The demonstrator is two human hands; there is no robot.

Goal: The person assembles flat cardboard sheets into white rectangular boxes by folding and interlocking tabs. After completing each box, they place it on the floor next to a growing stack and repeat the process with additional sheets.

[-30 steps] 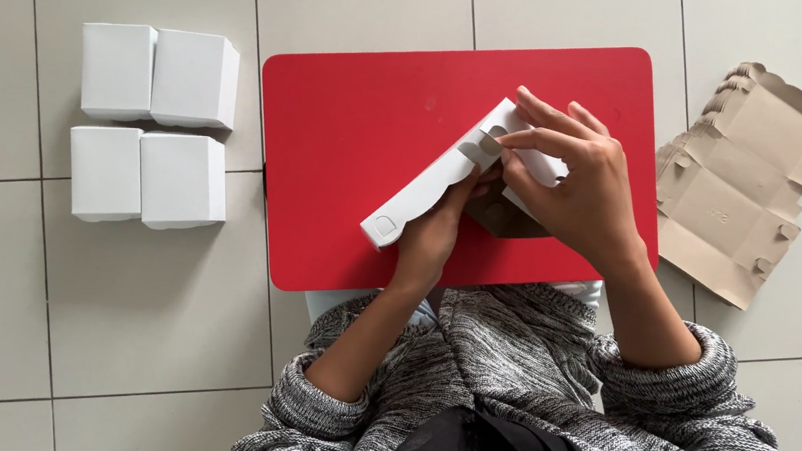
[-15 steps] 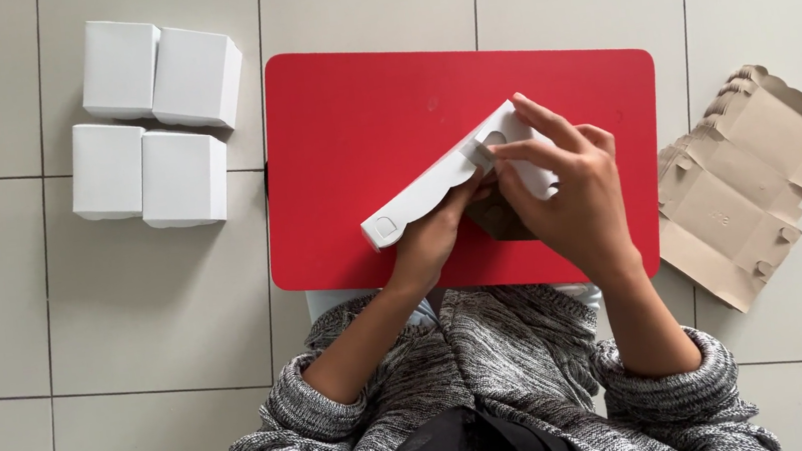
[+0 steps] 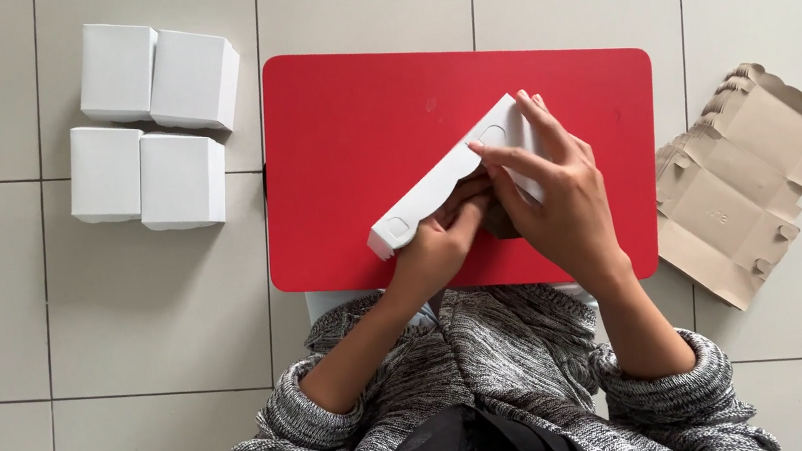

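Note:
A white cardboard box blank point(image 3: 437, 186) with a scalloped edge is held above a red tabletop point(image 3: 360, 129). My left hand point(image 3: 439, 246) grips it from underneath, fingers curled against its inner side. Over the blank's right end rests my right hand point(image 3: 559, 202), with its fingertips pressing on the upper flap. The box's brown inner face is mostly hidden behind my hands.
Several folded white boxes point(image 3: 153, 123) stand in a group on the tiled floor to the left of the red table. A stack of flat brown-and-white box blanks point(image 3: 743, 181) lies on the floor to the right. Grey knitted sleeves cover both forearms.
The blank has tilted slightly and my right fingers have shifted along its upper flap. Both hands have stayed on the blank.

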